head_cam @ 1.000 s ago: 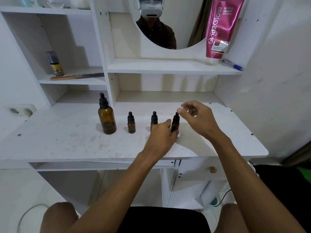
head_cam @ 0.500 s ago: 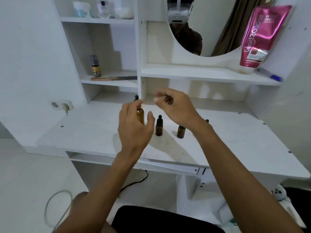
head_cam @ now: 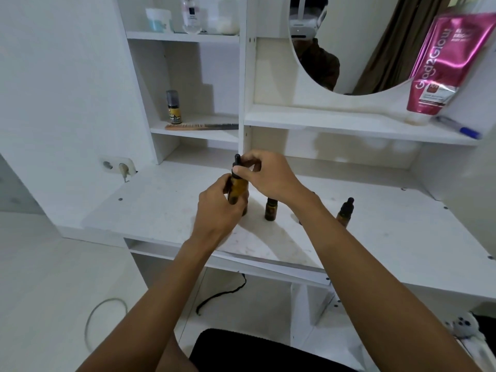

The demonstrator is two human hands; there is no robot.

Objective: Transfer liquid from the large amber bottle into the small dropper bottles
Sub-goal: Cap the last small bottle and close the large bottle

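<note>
**Spotter:** Where are you?

**Operator:** My left hand (head_cam: 217,210) is wrapped round the body of the large amber bottle (head_cam: 237,190). The bottle is over the left half of the desk (head_cam: 402,232), about midway between its back and front edges. My right hand (head_cam: 268,178) pinches the black dropper cap (head_cam: 237,161) on top, thumb and fingers curled round it. My left hand hides the base, so I can't tell whether the bottle rests on the desk or is lifted.

**Spotter:** What worries you?

**Operator:** Three things, as I judge it. The bottle leans a little, so if the cap comes free with a jerk, liquid could slop over the neck. My right forearm crosses above the small ones, and one small dropper bottle (head_cam: 270,209) stands just under my wrist. Drawing the arm back low could knock it flat. They also look narrow and light, so a nudge might roll one off the front edge.

**Spotter:** Count for me.

**Operator:** One large amber bottle, with one cap on it. I see two small ones: the one by my wrist, its top hidden, and a second small bottle (head_cam: 345,210) further toward the right edge, capped. I can't tell whether my forearm hides a third.
</note>
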